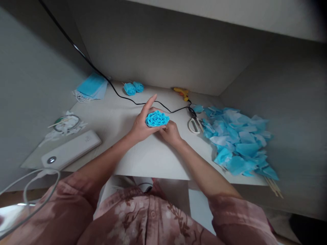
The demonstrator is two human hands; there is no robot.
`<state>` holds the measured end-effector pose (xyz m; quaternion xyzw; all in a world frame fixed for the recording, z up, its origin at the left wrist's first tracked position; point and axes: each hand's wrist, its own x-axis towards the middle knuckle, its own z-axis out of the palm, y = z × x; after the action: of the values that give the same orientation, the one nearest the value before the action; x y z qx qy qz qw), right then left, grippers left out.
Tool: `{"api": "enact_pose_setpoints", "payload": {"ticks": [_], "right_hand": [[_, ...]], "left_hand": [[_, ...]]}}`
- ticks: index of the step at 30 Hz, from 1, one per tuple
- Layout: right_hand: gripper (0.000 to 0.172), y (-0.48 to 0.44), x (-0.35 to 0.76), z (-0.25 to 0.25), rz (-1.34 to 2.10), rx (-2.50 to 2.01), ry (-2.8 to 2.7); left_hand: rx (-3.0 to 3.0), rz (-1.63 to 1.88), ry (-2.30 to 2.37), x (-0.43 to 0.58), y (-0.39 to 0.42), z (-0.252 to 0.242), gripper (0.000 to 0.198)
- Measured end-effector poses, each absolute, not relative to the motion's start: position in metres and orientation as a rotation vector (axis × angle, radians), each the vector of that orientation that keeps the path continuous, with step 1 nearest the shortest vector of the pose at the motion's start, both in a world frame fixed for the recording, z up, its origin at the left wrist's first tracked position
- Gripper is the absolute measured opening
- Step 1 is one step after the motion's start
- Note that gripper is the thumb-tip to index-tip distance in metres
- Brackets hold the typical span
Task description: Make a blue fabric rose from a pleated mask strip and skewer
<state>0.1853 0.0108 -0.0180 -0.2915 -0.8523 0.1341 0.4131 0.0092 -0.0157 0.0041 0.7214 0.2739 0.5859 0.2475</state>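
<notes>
A blue fabric flower [157, 118] with layered, ruffled petals faces up between my hands, above the middle of the white tabletop. My left hand [141, 123] is wrapped round its left side, thumb pointing up and away and fingers passing behind and under the petals. Close beneath the flower's right edge, my right hand [170, 132] is closed, its fingers bent inward. What my right fingers grip is hidden by the flower and my left hand; no stem shows.
Blue fabric pieces [240, 139] heap at the right, over thin sticks [274, 187]. Nearby lie scissors [194, 125] and a yellow glue gun [182, 92] with a black cord. Two blue flowers [133, 88] lie behind; face masks [92, 86], white scraps [68, 124] and a power bank [73, 149] lie left.
</notes>
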Motion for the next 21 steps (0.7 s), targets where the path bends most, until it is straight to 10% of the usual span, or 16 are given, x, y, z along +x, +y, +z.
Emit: {"api": "enact_pose_setpoints", "payload": {"ticks": [9, 21], "right_hand": [[0.019, 0.01, 0.185, -0.017, 0.458, -0.905, -2.035], [0.04, 0.009, 0.185, -0.014, 0.402, -0.825, -2.135]], "left_hand": [[2.022, 1.646, 0.638, 0.009, -0.007, 0.002, 0.133], [2.007, 1.674, 0.615, 0.004, -0.005, 0.011, 0.129]]}}
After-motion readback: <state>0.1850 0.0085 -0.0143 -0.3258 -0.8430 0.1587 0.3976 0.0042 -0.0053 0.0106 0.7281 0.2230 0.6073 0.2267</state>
